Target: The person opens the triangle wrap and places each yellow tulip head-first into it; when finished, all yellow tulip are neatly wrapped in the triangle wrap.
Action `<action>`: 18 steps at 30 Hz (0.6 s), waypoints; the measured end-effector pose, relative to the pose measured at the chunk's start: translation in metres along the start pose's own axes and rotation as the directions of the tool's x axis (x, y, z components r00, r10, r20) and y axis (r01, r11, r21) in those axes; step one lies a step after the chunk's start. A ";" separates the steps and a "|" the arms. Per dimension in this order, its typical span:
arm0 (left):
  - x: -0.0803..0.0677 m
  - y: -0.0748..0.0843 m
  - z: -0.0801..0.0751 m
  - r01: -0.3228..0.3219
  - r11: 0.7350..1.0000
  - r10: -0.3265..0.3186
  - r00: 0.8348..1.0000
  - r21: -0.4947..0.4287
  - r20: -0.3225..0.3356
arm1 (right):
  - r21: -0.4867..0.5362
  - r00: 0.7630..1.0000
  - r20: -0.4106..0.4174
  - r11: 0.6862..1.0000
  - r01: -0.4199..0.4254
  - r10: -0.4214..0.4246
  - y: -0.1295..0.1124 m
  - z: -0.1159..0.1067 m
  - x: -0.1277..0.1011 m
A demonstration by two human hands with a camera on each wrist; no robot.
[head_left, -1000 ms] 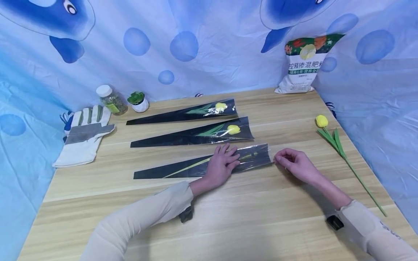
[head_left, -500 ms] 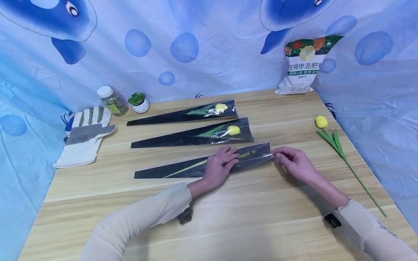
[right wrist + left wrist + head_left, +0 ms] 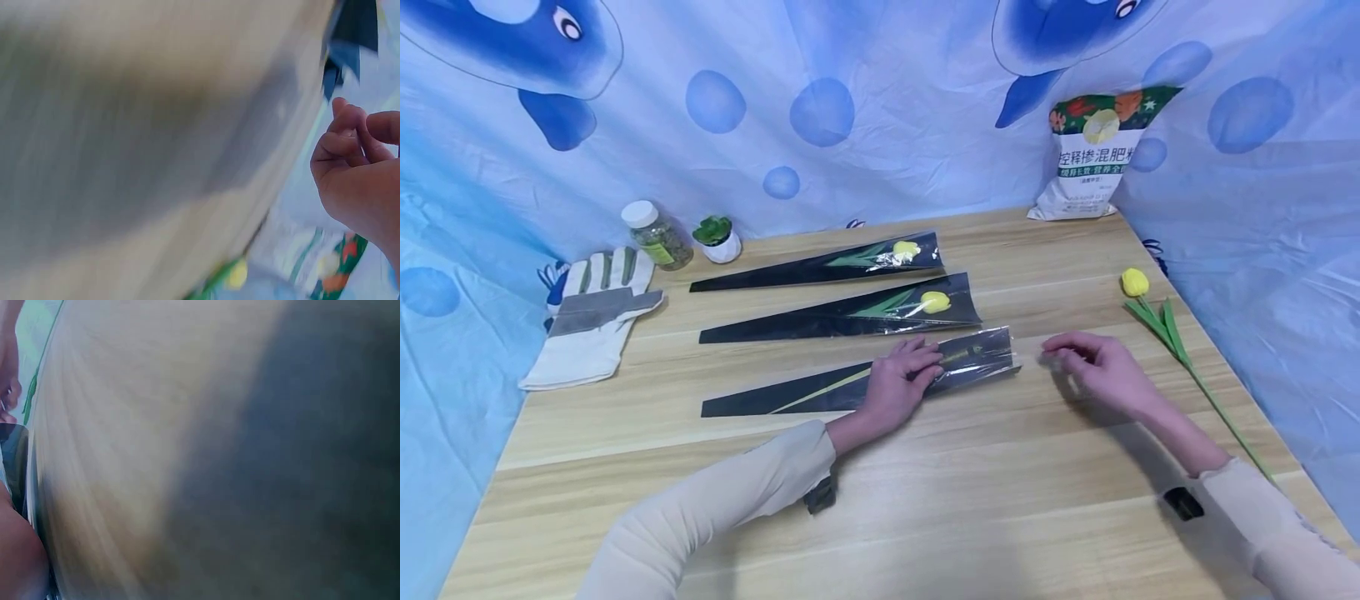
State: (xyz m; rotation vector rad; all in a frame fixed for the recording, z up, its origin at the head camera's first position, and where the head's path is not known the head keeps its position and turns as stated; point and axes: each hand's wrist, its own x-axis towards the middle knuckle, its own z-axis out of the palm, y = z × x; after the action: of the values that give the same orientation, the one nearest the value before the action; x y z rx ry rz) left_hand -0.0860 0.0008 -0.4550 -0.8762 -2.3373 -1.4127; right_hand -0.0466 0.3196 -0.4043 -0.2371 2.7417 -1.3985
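My left hand (image 3: pixel 897 382) rests on the nearest of three tapered black sleeves with clear fronts, pressing it near the middle. This sleeve (image 3: pixel 981 357) shows a thin yellow-green line and gold print, and its wide mouth points right. Just right of that mouth is my right hand (image 3: pixel 1108 371), apart from it, fingers loosely bent and holding nothing; the right wrist view shows the same bent fingers (image 3: pixel 340 147). Behind lie a middle sleeve (image 3: pixel 797 321) and a far sleeve (image 3: pixel 775 271), each with a yellow tulip inside. A loose yellow tulip (image 3: pixel 1177 342) lies farther right.
On the wooden table (image 3: pixel 970 500), a work glove (image 3: pixel 595 317), a lidded jar (image 3: pixel 658 237) and a small potted plant (image 3: pixel 718 239) stand or lie at back left. A fertilizer bag (image 3: pixel 1088 158) leans at back right against the blue curtain (image 3: pixel 910 108).
My right hand has let go of the near sleeve's mouth edge and moved right. That sleeve has shifted slightly left under my left hand, which stays on it.
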 end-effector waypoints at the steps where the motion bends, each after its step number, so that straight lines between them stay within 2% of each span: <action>1: 0.000 0.000 0.000 0.006 1.000 -0.006 1.000 0.007 0.004 | -0.023 1.000 -0.026 1.000 0.008 -0.009 0.002 -0.008 -0.002; 6: 0.000 0.002 -0.002 0.031 1.000 -0.031 0.999 -0.004 0.010 | -0.169 0.985 -0.169 0.985 0.016 -0.045 0.024 -0.057 -0.012; 10: -0.001 0.001 -0.002 0.038 0.999 -0.038 0.999 -0.015 0.007 | -0.281 0.971 -0.238 0.955 -0.096 0.027 0.046 -0.094 -0.024; 14: -0.001 0.001 -0.001 0.035 0.999 -0.035 0.999 -0.028 -0.001 | -0.344 0.969 -0.225 0.922 -0.176 0.102 0.066 -0.113 -0.033; 18: -0.001 0.002 -0.002 0.035 0.999 -0.035 0.999 -0.040 -0.006 | -0.371 0.974 -0.148 0.904 -0.214 0.170 0.076 -0.121 -0.037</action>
State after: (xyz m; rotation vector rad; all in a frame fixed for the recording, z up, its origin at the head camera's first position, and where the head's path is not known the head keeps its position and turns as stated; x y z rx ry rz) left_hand -0.0839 -0.0003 -0.4532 -0.8438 -2.3375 -1.4792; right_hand -0.0327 0.4662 -0.3958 0.1027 3.0123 -0.8413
